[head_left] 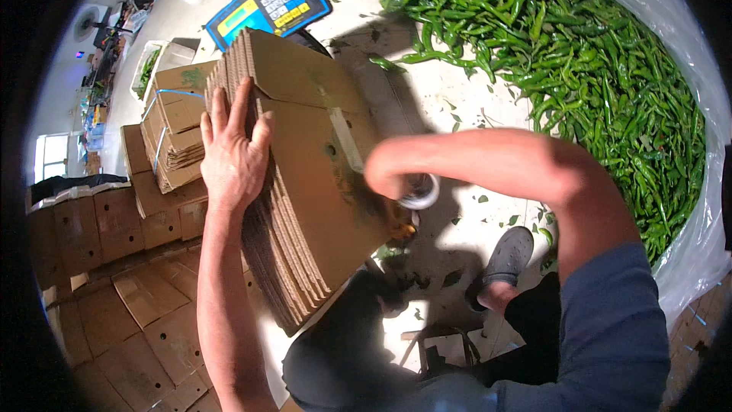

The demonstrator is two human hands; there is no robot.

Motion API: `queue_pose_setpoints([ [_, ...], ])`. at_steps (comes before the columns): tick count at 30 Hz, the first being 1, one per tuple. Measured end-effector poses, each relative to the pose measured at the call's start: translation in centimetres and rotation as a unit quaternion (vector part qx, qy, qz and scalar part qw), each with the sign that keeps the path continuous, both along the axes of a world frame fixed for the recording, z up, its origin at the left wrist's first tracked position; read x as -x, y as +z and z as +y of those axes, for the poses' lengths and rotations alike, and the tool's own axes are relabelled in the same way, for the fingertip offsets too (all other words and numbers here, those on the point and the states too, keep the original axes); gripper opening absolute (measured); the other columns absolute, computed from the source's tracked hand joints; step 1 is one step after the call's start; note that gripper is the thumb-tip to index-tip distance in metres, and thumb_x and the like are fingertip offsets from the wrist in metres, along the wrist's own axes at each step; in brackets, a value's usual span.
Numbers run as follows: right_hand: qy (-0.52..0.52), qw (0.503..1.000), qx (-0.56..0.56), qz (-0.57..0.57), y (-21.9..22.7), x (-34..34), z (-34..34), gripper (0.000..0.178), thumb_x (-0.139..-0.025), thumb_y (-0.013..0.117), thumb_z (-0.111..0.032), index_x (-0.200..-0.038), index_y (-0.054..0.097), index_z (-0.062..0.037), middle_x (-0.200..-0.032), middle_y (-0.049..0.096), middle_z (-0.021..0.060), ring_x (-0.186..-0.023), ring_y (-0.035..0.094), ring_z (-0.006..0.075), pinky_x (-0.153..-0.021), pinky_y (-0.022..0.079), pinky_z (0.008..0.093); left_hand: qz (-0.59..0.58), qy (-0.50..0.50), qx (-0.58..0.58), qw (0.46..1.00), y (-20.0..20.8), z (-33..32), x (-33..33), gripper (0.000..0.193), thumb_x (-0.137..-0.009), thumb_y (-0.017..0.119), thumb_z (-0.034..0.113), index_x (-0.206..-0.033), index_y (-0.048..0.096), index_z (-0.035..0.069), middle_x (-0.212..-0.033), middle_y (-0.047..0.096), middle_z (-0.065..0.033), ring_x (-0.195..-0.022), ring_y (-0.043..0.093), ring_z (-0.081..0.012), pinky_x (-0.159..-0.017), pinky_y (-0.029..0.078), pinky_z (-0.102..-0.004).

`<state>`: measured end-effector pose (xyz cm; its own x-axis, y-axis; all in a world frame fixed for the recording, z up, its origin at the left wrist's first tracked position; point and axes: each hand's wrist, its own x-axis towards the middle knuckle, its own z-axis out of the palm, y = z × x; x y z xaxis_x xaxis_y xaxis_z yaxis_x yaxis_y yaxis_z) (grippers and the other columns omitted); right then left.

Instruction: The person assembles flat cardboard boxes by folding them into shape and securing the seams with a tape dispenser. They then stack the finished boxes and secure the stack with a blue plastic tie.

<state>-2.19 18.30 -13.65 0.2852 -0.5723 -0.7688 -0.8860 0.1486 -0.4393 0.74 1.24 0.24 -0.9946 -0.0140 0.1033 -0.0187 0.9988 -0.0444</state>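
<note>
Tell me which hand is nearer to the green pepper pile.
The right hand, by the cardboard stack, lies left of the pile; the left hand is farther left, on the stack's edges.

- Pale floor [442, 93], sunlit in patches over there.
- Across its right side, a broad heap of green chili peppers [579, 76], clear plastic sheeting [695, 259] along the outer edge.
- Scattered leaves [513, 220], one stray pepper [386, 64].
- A grey clog [512, 252], worn.
</note>
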Motion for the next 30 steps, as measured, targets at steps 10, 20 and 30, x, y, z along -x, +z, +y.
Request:
queue_pose_setpoints([
  [10, -0.430, 0.834, 0.182, -0.295, 10.5, -2.4, 17.8, 0.071, -0.063, 0.058, 0.008, -0.132, 0.054, -0.0089, -0.122, 0.063, 0.0103, -0.108, 0.060, 0.0199, -0.095, 0.044, 0.0279, -0.052, 0.008, -0.042, 0.998, 1.5, 2.6, 0.4, 0.066, -0.088, 0.043, 0.051, -0.148, 0.025, 0.030, -0.155, 0.015, -0.0173, -0.139, 0.014, -0.0506, -0.107, 0.033, -0.0536],
  [20, -0.422, 0.835, 0.235, -0.264, 17.9, -6.2, 13.1, 0.092, -0.064, 0.056, -0.002, -0.150, 0.024, -0.0098, -0.104, 0.065, 0.0228, -0.087, 0.064, 0.0267, -0.077, 0.049, 0.0348, -0.056, 0.008, -0.035, 0.998, 2.0, 4.9, 0.7, 0.066, -0.088, 0.041, 0.049, -0.149, 0.023, 0.030, -0.155, 0.017, -0.0176, -0.138, 0.017, -0.0506, -0.105, 0.037, -0.0530],
  [30, -0.617, 0.695, 0.362, -0.068, 20.2, -4.3, 25.3, 0.058, -0.067, 0.064, -0.005, -0.125, 0.057, -0.0031, -0.104, 0.069, 0.0092, -0.082, 0.064, 0.0145, -0.076, 0.051, 0.0282, -0.055, -0.058, -0.044, 0.996, 1.4, 1.6, 0.5, 0.064, -0.093, 0.035, 0.062, -0.149, 0.022, 0.033, -0.156, 0.015, -0.0142, -0.140, 0.010, -0.0485, -0.109, 0.032, -0.0534],
])
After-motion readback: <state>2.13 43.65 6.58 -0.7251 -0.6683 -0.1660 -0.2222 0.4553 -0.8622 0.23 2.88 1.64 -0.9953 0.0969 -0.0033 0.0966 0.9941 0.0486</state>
